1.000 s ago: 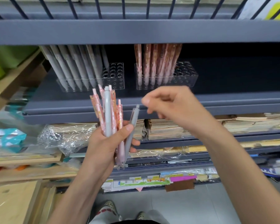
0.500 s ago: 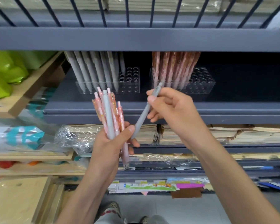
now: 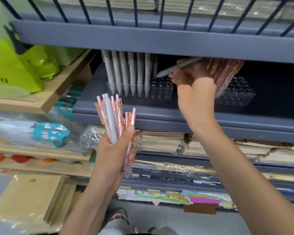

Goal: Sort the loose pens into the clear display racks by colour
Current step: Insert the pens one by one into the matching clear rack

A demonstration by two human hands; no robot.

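My left hand (image 3: 115,155) grips a bundle of loose pens (image 3: 115,119), mostly pink with one grey among them, held upright below the shelf. My right hand (image 3: 194,87) has reached into the shelf and pinches a single grey pen (image 3: 175,68), tilted with its tip pointing left and down over the empty holes of the left clear rack (image 3: 161,89). That rack holds several grey pens (image 3: 129,73) on its left side. The right clear rack (image 3: 236,95) holds several pink pens (image 3: 226,73), partly hidden behind my right hand.
A dark grey upper shelf edge (image 3: 159,43) hangs low over both racks. Green bags (image 3: 19,68) sit on a wooden shelf at left. Wrapped paper stacks (image 3: 168,143) fill the shelves below.
My right hand drew the grey pen out of the bundle and carried it up into the shelf, over the left rack. The left hand kept its bundle.
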